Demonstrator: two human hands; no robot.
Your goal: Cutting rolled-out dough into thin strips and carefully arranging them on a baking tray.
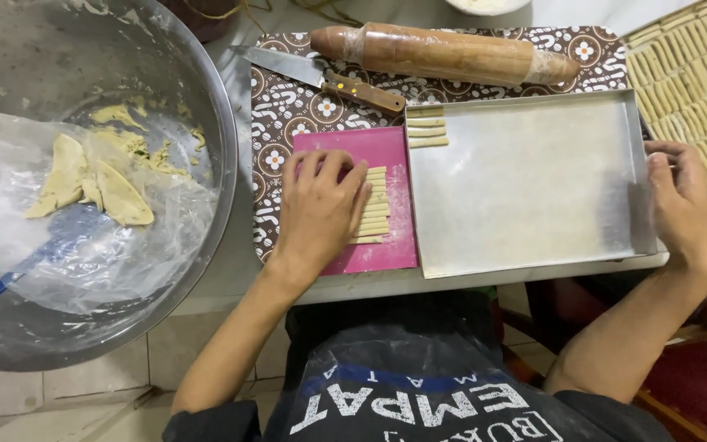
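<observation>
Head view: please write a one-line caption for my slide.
Left hand rests on cut dough strips on a pink board; right hand grips the edge of a metal tray.

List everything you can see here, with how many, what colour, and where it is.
Metal bowl: one, silver, far left.
Dough pieces: several, pale yellow, on clear plastic in the bowl.
Rolling pin: one, brown, top centre.
Knife: one, wooden handle, below the pin.
Patterned tray: one, brown and white, under the board.
Cutting board: one, pink, centre.
Dough strips: a stack, pale, on the board.
Baking tray: one, silver, centre right; three strips in its corner.
Filled tray: one, many strips, far right.
Left hand: flat on the strips.
Right hand: on the baking tray's right edge.
</observation>
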